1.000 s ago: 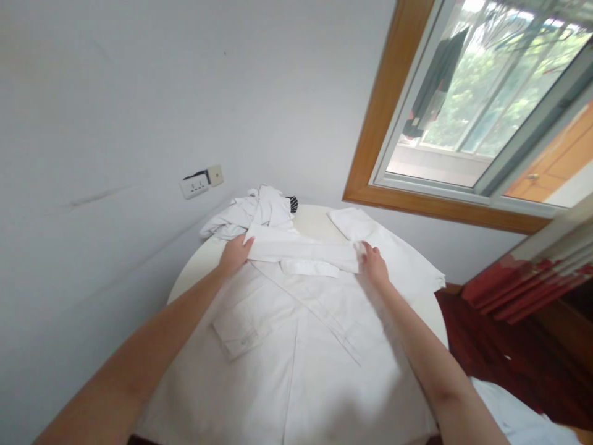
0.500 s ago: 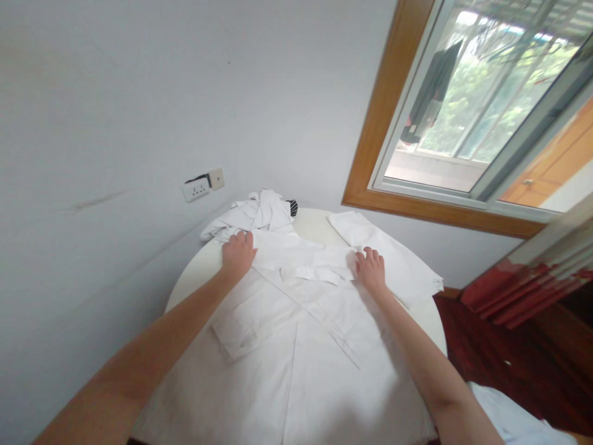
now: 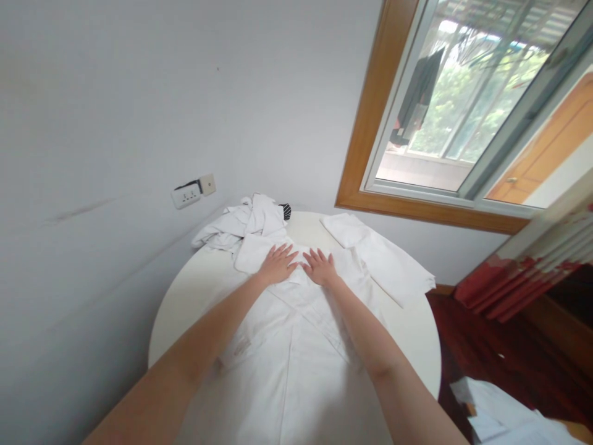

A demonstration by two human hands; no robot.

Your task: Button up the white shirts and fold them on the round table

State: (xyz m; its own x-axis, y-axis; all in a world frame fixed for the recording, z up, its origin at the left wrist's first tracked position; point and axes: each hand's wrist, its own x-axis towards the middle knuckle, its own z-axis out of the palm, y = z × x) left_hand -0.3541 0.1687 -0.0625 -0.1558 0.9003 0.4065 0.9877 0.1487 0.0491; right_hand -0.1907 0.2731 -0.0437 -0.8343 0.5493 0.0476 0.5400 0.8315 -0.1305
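Head view: a round white table (image 3: 180, 303) stands by a pale grey wall (image 3: 125, 111) and wood-framed glass window (image 3: 472, 99), above dark-red flooring (image 3: 482, 337). Across the table lies a white fabric shirt (image 3: 288, 364); left hand (image 3: 278, 266) and right hand (image 3: 320, 268) rest flat, fingers spread, on its far end.

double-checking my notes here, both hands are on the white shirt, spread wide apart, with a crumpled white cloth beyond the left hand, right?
Not wide apart: the head view shows the left hand and right hand close together. Both are on the white shirt, with the crumpled white cloth beyond the left hand.
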